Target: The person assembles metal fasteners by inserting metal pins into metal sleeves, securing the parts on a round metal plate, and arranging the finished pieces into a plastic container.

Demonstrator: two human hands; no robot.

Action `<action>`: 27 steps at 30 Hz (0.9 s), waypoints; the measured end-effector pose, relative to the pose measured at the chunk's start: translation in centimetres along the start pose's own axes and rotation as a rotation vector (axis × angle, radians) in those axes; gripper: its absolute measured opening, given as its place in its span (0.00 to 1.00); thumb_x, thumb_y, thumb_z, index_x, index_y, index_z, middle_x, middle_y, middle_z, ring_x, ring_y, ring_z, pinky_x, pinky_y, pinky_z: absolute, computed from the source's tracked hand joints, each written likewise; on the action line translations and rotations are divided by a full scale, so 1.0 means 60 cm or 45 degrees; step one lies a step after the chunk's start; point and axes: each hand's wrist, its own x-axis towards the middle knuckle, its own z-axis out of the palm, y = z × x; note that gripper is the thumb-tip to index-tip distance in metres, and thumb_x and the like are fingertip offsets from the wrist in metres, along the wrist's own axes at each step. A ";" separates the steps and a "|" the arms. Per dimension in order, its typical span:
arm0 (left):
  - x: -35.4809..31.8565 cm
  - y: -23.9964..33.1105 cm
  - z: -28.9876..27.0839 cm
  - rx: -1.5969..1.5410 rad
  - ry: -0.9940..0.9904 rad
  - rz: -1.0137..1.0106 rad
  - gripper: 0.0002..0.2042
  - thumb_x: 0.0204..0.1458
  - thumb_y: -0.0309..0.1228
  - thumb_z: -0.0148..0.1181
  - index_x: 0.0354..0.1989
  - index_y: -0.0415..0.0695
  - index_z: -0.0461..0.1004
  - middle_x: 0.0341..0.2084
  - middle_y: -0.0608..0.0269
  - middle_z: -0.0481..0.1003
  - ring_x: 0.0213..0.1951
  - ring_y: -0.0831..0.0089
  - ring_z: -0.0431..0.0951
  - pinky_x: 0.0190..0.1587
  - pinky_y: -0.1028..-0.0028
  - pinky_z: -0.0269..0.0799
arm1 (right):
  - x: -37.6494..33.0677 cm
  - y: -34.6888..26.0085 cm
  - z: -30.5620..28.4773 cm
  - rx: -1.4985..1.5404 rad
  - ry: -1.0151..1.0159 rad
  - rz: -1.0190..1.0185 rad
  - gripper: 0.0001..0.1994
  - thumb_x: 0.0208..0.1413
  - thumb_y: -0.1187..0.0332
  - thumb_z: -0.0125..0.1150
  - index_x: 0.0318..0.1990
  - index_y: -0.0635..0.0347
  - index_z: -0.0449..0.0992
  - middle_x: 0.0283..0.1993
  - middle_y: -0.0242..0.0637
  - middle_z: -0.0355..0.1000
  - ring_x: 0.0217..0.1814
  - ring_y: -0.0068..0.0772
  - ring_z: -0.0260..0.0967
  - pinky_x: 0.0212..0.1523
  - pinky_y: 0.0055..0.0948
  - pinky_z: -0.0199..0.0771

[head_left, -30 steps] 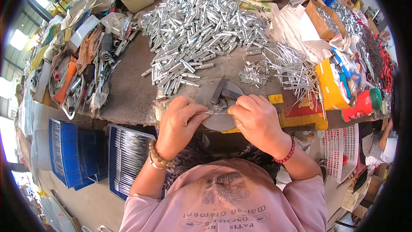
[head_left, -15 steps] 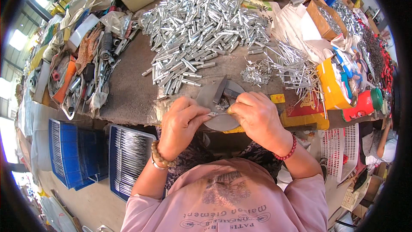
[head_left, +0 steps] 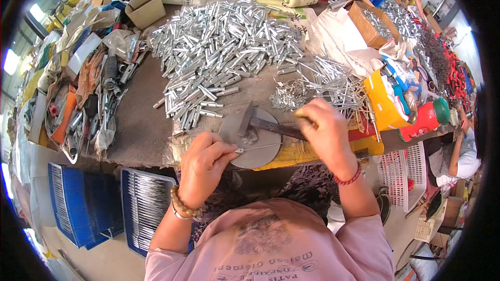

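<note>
My left hand (head_left: 204,160) is closed in a pinch on one end of a thin metal rod (head_left: 260,147), which lies across the near part of a round grey metal plate (head_left: 237,160). On the plate stands an upright dark metal piece, seemingly the head of a hammer (head_left: 276,128), its dark handle pointing right. Over the handle's end hovers my right hand (head_left: 329,134), fingers curled, a bit of yellow at the thumb; what they hold, if anything, I cannot make out. Beyond the plate lie small metal fittings (head_left: 291,93) and thin metal rods (head_left: 333,86).
A big heap of silver metal tubes (head_left: 224,47) covers the bench's middle. Tools and scraps (head_left: 94,93) crowd the left. A yellow container (head_left: 383,101) and a red jar with green lid (head_left: 424,119) stand right. Blue crates (head_left: 125,213) with rods sit below left. Other people are at right.
My right hand has let go of the rod's far end and moved right, up over the handle. My left hand keeps its pinch. The whole view has shifted a little.
</note>
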 end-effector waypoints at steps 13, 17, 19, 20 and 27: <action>-0.017 0.007 -0.004 -0.048 -0.036 -0.126 0.11 0.45 0.13 0.72 0.38 0.35 0.82 0.33 0.54 0.71 0.36 0.56 0.75 0.39 0.64 0.70 | 0.000 0.053 0.069 0.019 -0.016 -0.197 0.13 0.52 0.79 0.62 0.45 0.61 0.74 0.40 0.46 0.71 0.43 0.56 0.75 0.44 0.50 0.78; -0.008 0.001 0.004 -0.031 -0.089 -0.078 0.09 0.48 0.13 0.70 0.37 0.35 0.80 0.33 0.56 0.70 0.38 0.62 0.74 0.42 0.67 0.69 | -0.010 0.050 0.053 -0.040 0.087 -0.229 0.11 0.54 0.78 0.63 0.44 0.61 0.72 0.42 0.43 0.68 0.41 0.53 0.75 0.41 0.48 0.77; 0.000 -0.020 -0.003 0.094 -0.102 0.093 0.11 0.52 0.21 0.72 0.45 0.42 0.84 0.36 0.56 0.78 0.38 0.59 0.79 0.43 0.63 0.74 | -0.009 0.030 0.050 0.039 0.074 -0.209 0.11 0.54 0.78 0.63 0.44 0.61 0.72 0.42 0.43 0.68 0.41 0.53 0.75 0.41 0.48 0.77; 0.001 -0.029 -0.005 0.213 -0.098 0.247 0.14 0.57 0.28 0.74 0.52 0.49 0.87 0.39 0.55 0.85 0.39 0.57 0.83 0.45 0.59 0.79 | -0.007 0.018 0.051 0.121 0.043 -0.205 0.11 0.54 0.78 0.63 0.44 0.61 0.72 0.42 0.43 0.69 0.41 0.53 0.75 0.41 0.48 0.78; -0.011 -0.059 0.010 0.041 -0.062 0.061 0.10 0.48 0.14 0.69 0.38 0.36 0.79 0.34 0.56 0.71 0.39 0.59 0.75 0.45 0.65 0.70 | -0.015 -0.075 0.111 0.465 -0.018 -0.294 0.11 0.49 0.74 0.67 0.37 0.59 0.71 0.39 0.43 0.70 0.44 0.53 0.75 0.41 0.49 0.77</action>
